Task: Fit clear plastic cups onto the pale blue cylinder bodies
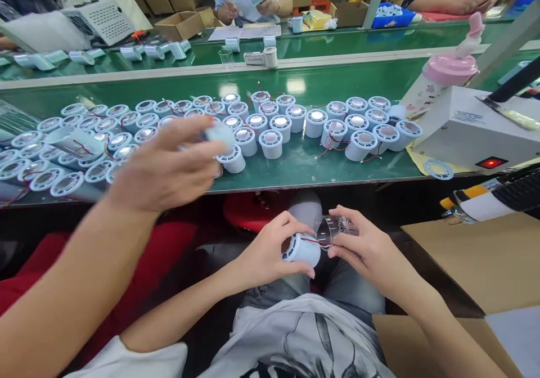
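Above my lap, my left hand (269,248) is closed around a light blue cylindrical plastic housing (307,251), which lies tilted on its side. A thin red wire (313,241) runs along the housing toward my right hand. My right hand (368,242) grips a clear, transparent cup (324,229) between thumb and fingers. The cup's open end faces the housing, close beside it; whether the two touch I cannot tell. Several similar housings (270,143) with ringed tops and red wires stand on the green bench (287,172) ahead.
From the left, a co-worker's blurred hand (164,164) reaches across with a light blue part. At right stand a grey machine (468,127) with a lit red switch, a pink-lidded bottle (449,71) and an open cardboard box (472,260). Another person (255,1) sits opposite.
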The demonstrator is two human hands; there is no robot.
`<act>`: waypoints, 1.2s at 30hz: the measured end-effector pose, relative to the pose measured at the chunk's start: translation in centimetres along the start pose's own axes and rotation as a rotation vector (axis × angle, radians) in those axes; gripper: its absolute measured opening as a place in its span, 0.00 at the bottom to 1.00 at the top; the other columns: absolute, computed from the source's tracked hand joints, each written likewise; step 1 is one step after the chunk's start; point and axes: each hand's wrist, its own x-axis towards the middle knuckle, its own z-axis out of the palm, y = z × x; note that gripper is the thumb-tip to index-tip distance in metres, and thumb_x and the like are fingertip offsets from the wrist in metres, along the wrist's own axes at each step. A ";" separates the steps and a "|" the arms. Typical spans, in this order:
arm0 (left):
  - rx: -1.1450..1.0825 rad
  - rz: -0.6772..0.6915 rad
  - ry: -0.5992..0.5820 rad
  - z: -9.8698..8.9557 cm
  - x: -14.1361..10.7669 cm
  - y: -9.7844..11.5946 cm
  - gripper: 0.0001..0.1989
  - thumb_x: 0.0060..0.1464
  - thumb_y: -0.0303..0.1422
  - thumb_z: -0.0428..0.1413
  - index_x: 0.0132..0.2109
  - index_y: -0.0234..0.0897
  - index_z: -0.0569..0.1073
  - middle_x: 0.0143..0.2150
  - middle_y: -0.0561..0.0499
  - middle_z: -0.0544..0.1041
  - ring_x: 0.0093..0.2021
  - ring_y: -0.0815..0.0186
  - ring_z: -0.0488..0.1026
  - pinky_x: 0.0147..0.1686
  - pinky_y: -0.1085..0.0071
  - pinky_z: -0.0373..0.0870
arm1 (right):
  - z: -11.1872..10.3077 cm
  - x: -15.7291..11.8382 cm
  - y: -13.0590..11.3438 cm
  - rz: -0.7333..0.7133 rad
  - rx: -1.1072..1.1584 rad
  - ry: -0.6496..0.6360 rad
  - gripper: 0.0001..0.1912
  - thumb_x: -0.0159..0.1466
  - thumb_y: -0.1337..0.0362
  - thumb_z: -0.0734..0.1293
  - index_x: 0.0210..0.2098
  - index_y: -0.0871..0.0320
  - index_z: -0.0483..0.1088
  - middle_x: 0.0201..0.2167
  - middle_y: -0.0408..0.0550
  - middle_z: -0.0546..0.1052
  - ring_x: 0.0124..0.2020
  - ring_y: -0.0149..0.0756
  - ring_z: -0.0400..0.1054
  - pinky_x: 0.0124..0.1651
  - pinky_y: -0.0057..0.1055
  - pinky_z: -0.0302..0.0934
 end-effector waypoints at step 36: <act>-0.460 -0.010 -0.095 -0.2 -1.3 -0.9 0.38 0.43 0.36 0.69 0.62 0.47 0.66 0.62 0.44 0.69 0.62 0.51 0.65 0.54 0.60 0.70 | 0.8 -1.4 -0.3 0.276 0.694 -0.060 0.24 0.57 0.65 0.74 0.52 0.51 0.68 0.52 0.51 0.73 0.55 0.50 0.68 0.52 0.43 0.72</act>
